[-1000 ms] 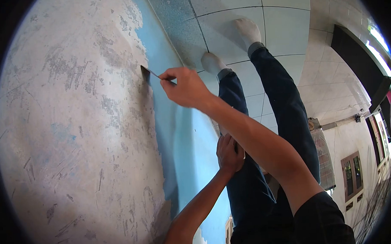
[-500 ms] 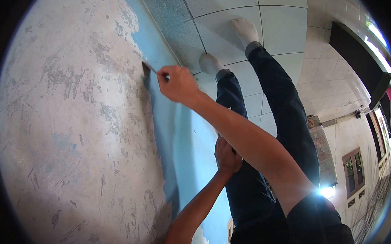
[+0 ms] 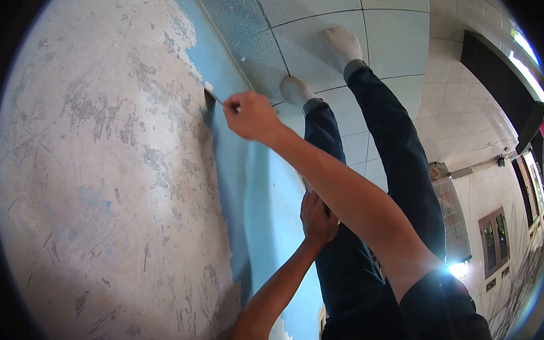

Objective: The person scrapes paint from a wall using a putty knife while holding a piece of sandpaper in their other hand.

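Observation:
My right hand is closed round a scraper, whose thin dark blade meets the wall where bare plaster borders blue paint. A small pale flake shows at the blade's upper end. The handle is mostly hidden in my fist. My left hand is curled beside my thigh, partly covered by my right forearm. Something dark shows between its thumb and fingers, too small to name. The scraped wall is pale, with grey patches and scratches.
My feet stand on the tiled floor, which has pale dust near the wall's base. A dark bench-like piece lies at the right. A window and a bright light show at the lower right.
My right hand and the scraper have shifted slightly right in the view. A pale flake now shows at the blade's end. My left hand has stayed nearly in place.

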A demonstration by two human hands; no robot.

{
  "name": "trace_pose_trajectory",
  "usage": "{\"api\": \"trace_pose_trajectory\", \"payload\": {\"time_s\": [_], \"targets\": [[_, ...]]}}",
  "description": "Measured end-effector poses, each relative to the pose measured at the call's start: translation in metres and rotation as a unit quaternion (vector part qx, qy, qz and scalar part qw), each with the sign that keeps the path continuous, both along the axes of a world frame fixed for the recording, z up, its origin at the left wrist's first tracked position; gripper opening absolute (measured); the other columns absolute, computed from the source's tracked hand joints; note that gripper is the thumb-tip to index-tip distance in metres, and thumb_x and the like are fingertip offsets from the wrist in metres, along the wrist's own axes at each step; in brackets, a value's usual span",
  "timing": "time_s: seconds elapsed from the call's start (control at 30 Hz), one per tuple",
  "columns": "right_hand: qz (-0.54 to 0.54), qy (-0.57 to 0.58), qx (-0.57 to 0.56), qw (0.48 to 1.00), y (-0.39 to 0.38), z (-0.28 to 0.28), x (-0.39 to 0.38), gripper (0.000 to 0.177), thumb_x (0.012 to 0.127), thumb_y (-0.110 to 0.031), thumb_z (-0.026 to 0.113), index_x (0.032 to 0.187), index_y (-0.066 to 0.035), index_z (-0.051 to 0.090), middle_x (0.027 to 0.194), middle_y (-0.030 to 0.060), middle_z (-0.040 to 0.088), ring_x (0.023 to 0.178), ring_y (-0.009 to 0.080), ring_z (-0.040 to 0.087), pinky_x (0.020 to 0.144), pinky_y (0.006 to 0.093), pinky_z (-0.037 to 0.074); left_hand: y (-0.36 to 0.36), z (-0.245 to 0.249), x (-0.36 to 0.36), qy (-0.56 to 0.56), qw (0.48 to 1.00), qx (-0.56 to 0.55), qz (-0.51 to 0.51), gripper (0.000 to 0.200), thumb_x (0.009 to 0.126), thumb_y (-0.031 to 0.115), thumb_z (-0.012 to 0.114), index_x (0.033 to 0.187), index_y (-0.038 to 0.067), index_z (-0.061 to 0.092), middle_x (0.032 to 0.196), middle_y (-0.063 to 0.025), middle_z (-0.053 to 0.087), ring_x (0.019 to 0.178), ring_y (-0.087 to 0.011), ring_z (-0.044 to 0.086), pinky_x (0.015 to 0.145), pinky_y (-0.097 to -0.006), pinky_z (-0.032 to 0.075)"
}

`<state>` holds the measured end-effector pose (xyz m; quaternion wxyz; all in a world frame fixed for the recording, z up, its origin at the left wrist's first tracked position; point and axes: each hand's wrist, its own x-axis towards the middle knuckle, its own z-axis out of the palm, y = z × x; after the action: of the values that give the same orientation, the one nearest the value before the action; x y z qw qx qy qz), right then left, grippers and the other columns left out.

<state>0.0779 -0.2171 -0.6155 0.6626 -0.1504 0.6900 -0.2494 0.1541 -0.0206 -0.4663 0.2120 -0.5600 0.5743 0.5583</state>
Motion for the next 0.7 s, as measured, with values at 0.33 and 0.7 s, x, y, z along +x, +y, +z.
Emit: {"api": "trace_pose_trajectory", "payload": {"time_s": [0.33, 0.7], "targets": [[-0.016, 0.038, 0.01, 0.999, -0.004, -0.013, 0.008, 0.024, 0.089, -0.019, 0.063, 0.101, -0.004, 0.077, 0.094, 0.0184, 0.075, 0.085, 0.0371, 0.073, 0.081, 0.0414, 0.058, 0.002, 0.001, -0.001, 0.003, 1.0, 0.006, 0.0, 0.036, 0.09, 0.025, 0.062, 0.117, 0.003, 0.066, 0.12, -0.0174, 0.063, 0.113, -0.0408, 0.057, 0.103, -0.0523, 0.043], [0.002, 0.015, -0.017, 1.0, -0.008, -0.02, -0.007, 0.024, 0.09, -0.019, 0.066, 0.104, -0.005, 0.078, 0.097, 0.0183, 0.076, 0.085, 0.0326, 0.074, 0.082, 0.0389, 0.058, -0.006, 0.007, -0.008, 0.003, 0.998, -0.019, 0.057, 0.029, 0.094, 0.015, 0.059, 0.117, 0.0, 0.067, 0.122, -0.0163, 0.065, 0.114, -0.0384, 0.059, 0.102, -0.049, 0.045]]}}
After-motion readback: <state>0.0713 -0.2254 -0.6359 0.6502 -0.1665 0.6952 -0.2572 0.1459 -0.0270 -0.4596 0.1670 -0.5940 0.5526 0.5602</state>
